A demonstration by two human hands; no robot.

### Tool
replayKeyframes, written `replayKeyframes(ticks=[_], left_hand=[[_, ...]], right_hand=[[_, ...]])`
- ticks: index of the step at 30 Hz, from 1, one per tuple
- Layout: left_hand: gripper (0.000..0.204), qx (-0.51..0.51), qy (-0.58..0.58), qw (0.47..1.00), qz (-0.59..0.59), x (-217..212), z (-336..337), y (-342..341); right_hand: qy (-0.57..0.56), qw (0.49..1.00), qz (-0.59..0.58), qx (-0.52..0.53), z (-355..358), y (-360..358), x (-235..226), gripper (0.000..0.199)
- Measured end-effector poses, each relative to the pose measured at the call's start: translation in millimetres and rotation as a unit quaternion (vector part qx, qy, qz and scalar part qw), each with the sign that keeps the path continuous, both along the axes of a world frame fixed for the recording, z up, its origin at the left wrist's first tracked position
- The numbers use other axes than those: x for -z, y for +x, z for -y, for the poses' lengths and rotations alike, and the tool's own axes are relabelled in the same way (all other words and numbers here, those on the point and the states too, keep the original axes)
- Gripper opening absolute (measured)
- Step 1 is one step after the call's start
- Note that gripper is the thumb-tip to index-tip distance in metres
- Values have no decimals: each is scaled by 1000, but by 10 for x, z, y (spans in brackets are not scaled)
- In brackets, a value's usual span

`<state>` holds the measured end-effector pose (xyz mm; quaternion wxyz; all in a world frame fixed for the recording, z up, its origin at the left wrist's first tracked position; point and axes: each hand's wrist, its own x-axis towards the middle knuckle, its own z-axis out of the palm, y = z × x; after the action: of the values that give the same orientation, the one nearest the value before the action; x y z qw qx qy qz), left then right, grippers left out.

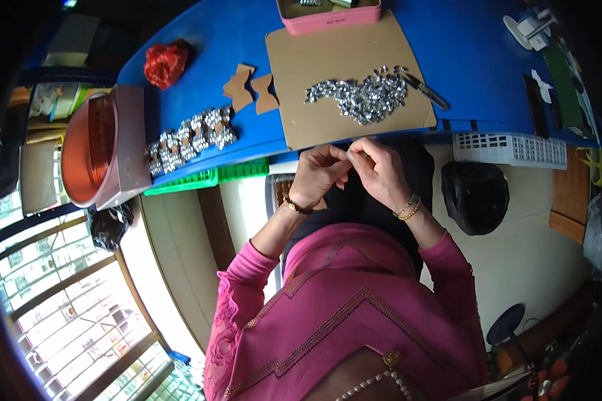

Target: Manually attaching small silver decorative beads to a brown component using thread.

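Note:
My left hand [316,175] and my right hand [381,172] meet just off the near table edge, fingertips pinched close together. Whatever lies between their fingers is too small to make out. Beyond them a brown cardboard sheet [301,123] lies on the blue table [227,40], bearing a loose heap of shiny silver pieces [368,97]. A slim dark tool [427,91], like tweezers, rests at the heap's right side. Left of the sheet are several brown cut-out cards [241,88]. Nearer the left edge sit bundled cards covered with silver pieces [192,139].
A pink tin [329,23] stands at the sheet's far edge. Crumpled red plastic [166,65] and an orange basin [80,150] are at the left. Below the tabletop show green baskets [241,168], a white basket [508,150] and a black-bagged bin [475,197].

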<state>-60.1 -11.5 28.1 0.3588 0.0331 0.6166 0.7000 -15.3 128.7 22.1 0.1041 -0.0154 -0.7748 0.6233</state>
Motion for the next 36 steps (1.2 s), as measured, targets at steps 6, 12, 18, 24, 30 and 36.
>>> replayKeyframes(ticks=[6,12,18,24,30,36], left_hand=[[10,-19,-88,996,6,162,375,494],[24,-92,-82,951,284,419,870,989],[23,-165,-44,941,291,631,996,1076],[17,-265,86,923,266,711,929,1030],[16,-258,101,950,140,362,923,724],[20,-409,0,912,-17,14,1625,276]], right_hand=[[-122,992,43,3,122,220,42,9],[-46,982,171,-73,492,428,661,10],[89,969,205,-103,804,533,1091,12],[-122,953,225,-162,752,483,824,11],[-129,976,154,-89,518,563,121,11],[-380,907,126,127,-662,1127,-330,11]])
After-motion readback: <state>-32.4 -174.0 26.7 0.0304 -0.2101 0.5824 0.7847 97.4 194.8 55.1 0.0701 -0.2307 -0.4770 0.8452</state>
